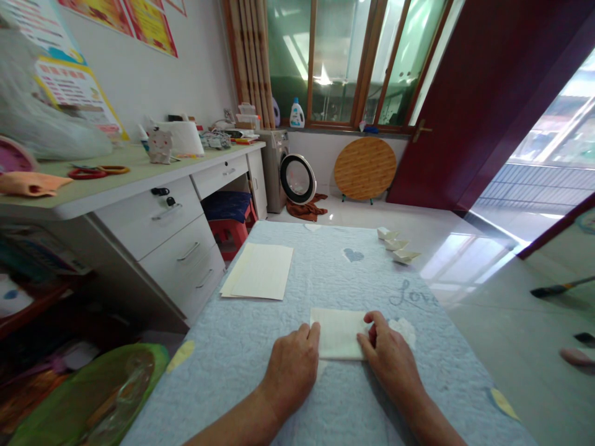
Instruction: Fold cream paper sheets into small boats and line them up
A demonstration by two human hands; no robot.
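A pale cream sheet of paper [341, 334], folded into a rectangle, lies on the cloth-covered table in front of me. At its left edge is my left hand [294, 359], fingers curled together and thumb side against the paper, holding it down. My right hand [393, 356] has the right edge between its bent thumb and forefinger; the other fingers curl partly out of sight. Further off to the left rests a small stack of cream paper [260, 271]. Several folded paper boats [395, 244] stand in a row near the table's far right corner.
The table wears a light blue quilted cloth [232, 365]. A white desk [171, 232] with scissors [95, 171] on top runs along the left. Below it sits a green basket [160, 359]. Behind are a red stool [227, 226], a washing machine [275, 167] with its door open and a round wooden tabletop [365, 167].
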